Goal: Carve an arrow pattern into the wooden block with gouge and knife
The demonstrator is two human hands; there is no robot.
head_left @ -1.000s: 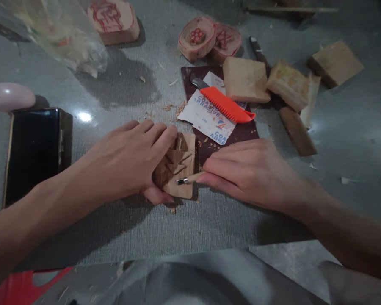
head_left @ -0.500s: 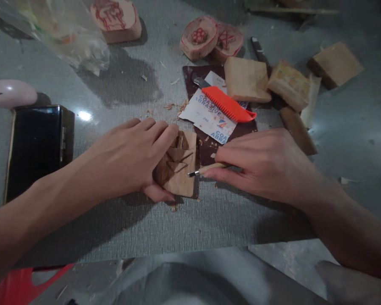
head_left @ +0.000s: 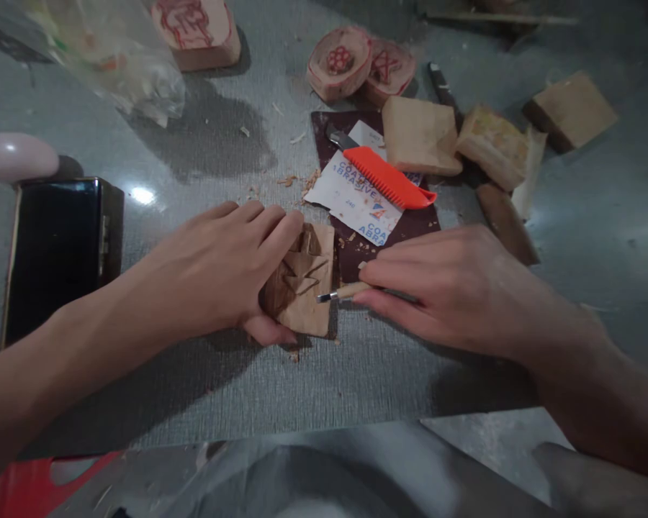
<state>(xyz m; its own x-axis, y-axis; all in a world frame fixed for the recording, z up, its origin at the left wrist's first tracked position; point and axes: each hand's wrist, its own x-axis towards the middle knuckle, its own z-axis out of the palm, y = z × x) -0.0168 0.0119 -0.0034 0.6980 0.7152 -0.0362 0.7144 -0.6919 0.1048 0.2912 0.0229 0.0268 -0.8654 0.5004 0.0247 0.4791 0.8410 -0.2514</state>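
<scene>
A small flat wooden block [head_left: 310, 309] with angular cuts carved into its face lies on the table. My left hand [head_left: 232, 266] is closed around its left side, fingers over the top edge and thumb at the lower edge, hiding part of the block. In my right hand [head_left: 437, 288] is a wood carving tool [head_left: 345, 291] with a pale wooden handle and a short metal tip. That tip is over the right part of the block; whether it touches the wood I cannot tell. Wood shavings [head_left: 294, 355] lie around the block.
Beyond the hands, an orange utility knife [head_left: 389, 176] rests on sandpaper [head_left: 351, 198]. Several wooden blocks [head_left: 421, 137] sit to the right, and round carved pieces [head_left: 339, 65] behind. A black box [head_left: 54, 252], a pink rounded object [head_left: 16, 157] and a plastic bag [head_left: 113, 61] are at left.
My right hand has shifted slightly, and the carving tool's tip has moved a little to the left over the block. My left hand stays on the block.
</scene>
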